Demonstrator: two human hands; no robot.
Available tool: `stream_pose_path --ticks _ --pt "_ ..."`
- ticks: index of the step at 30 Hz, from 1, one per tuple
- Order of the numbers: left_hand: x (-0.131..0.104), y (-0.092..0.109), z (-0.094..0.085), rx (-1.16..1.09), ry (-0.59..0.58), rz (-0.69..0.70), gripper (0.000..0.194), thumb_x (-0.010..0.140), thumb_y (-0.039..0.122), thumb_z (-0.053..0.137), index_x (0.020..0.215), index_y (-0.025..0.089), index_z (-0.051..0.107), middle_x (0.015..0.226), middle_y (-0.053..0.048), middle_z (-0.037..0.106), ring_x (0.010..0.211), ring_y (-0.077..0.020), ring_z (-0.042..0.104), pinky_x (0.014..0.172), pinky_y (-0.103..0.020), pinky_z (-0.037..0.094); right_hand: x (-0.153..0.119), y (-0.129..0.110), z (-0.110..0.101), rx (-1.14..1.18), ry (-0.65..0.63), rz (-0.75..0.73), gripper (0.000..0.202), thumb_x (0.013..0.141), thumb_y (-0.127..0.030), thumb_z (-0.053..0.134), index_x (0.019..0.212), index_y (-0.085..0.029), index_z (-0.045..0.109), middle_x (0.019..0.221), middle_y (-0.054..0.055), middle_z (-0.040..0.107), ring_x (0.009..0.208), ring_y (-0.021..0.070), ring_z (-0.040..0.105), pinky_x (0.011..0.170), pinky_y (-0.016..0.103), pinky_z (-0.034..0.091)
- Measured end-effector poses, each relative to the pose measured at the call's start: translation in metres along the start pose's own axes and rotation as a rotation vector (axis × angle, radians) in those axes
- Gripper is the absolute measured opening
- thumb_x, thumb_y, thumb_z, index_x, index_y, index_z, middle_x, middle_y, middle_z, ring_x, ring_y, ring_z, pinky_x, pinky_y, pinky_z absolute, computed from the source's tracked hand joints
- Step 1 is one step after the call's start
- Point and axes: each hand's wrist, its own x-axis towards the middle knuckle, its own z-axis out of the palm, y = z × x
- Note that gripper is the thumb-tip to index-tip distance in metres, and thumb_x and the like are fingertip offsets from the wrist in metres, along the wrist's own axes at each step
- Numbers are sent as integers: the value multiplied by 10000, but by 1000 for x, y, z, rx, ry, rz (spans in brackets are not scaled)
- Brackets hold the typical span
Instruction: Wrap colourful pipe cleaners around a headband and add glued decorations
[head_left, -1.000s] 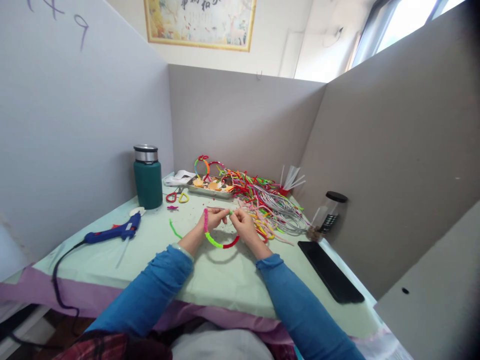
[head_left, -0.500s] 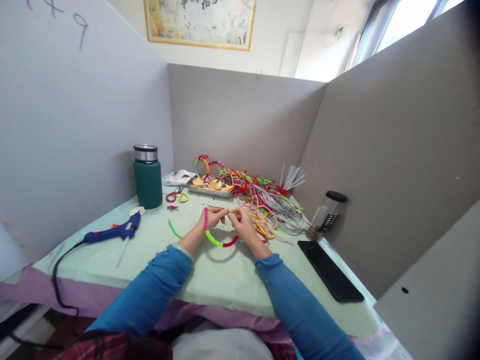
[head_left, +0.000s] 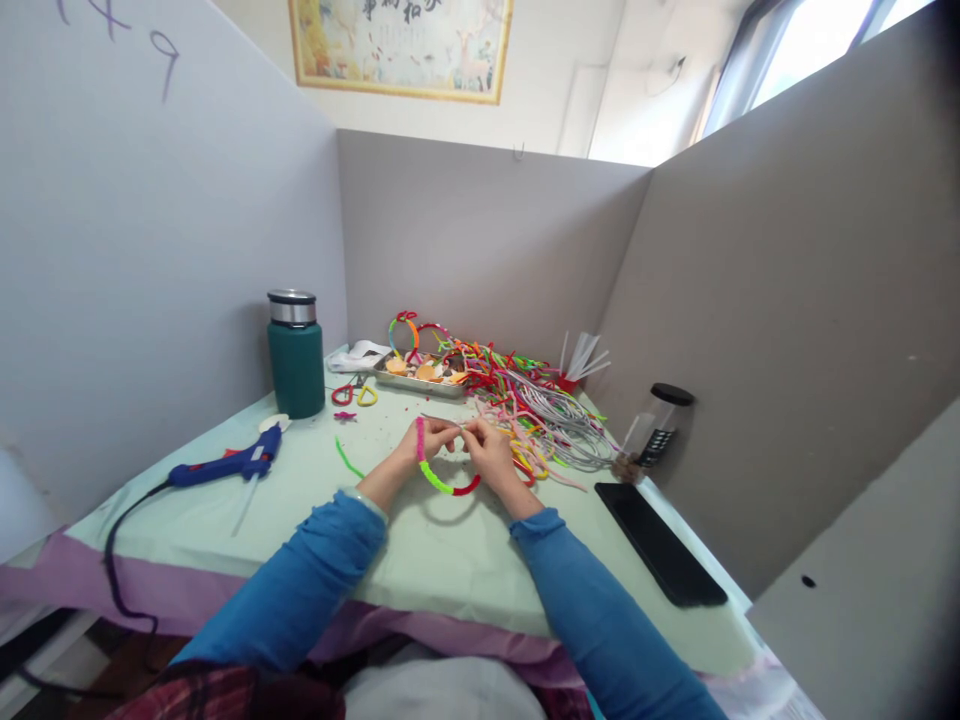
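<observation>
A table under a pale green cover (head_left: 450,585) carries everything. A tangled heap of coloured fuzzy stems (head_left: 517,390) spreads over its far right corner. A flat black slab (head_left: 660,545) lies along the right edge, and a teal bottle with a silver lid (head_left: 295,365) stands upright near the left edge, towards the far corner. Nearer the front on that side lies a blue glue gun (head_left: 225,465). A shallow metal tray (head_left: 420,384) of small pieces sits by the far edge, beside the heap.

The left hand (head_left: 426,442) and right hand (head_left: 491,455) meet over the middle of the table, well in from the near edge. Between them is a round fuzzy hoop (head_left: 437,481) in pink, lime green and red, its coloured arc hanging towards the near edge. Both hands are curled in, thumb and fingertips nearly together, seemingly pinching the hoop's far side; the exact contact is too small to tell.

The step in hand looks like fine fingertip work on that far side. The next move seems to call for a steady left pinch and small, light motions from the right.

Smallest, a bent green fuzzy strip (head_left: 349,458) lies just left of the left hand.
</observation>
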Motion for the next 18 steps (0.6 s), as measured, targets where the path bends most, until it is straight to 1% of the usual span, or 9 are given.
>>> stream_pose_path --ticks 3,5,9,11,13,15,16,18 --pt "2 0 3 31 16 3 309 666 420 595 707 126 680 538 4 584 493 -97 464 479 -203 311 0 2 0 -52 20 -8 160 812 -310 497 738 -203 589 647 -2 618 586 142 536 569 240 358" --pt "2 1 4 72 33 22 289 678 395 591 733 128 686 565 -5 607 523 -110 503 498 -205 344 0 3 0 -82 40 1 160 812 -305 494 734 -204 590 660 1 624 589 143 537 566 240 351" --pt "-1 2 5 153 63 78 356 747 452 542 725 127 688 601 -37 639 554 -133 538 520 -222 374 1 4 0 -114 48 21 160 815 -301 484 744 -205 591 661 -3 624 585 142 537 561 240 345" --pt "-2 2 4 199 104 121 362 756 459 546 770 131 698 674 -59 673 604 -152 569 556 -236 399 1 5 0 -114 43 24 159 812 -299 485 739 -205 591 654 -5 621 583 142 534 562 241 345" --pt "-4 0 3 288 130 197 313 758 418 566 849 152 705 798 -71 702 708 -175 602 638 -252 427 2 5 0 -107 38 33 148 800 -291 493 730 -205 591 643 -7 617 582 143 529 562 240 346" --pt "-6 -1 0 429 139 258 255 768 328 567 935 187 698 904 -66 707 814 -187 610 727 -267 429 2 6 0 -97 35 47 137 784 -282 501 712 -204 589 632 -9 612 579 143 524 562 240 347" --pt "-7 -1 -1 511 143 275 251 776 285 554 971 204 691 941 -61 703 850 -189 606 753 -271 423 2 6 -1 -94 34 53 135 776 -278 504 699 -204 586 628 -10 611 577 142 522 562 240 347" --pt "-10 0 -4 666 170 299 261 800 240 513 1001 223 679 978 -58 692 872 -188 596 755 -274 413 2 5 -2 -95 30 61 134 762 -268 505 673 -203 581 622 -13 609 572 141 518 560 241 345"
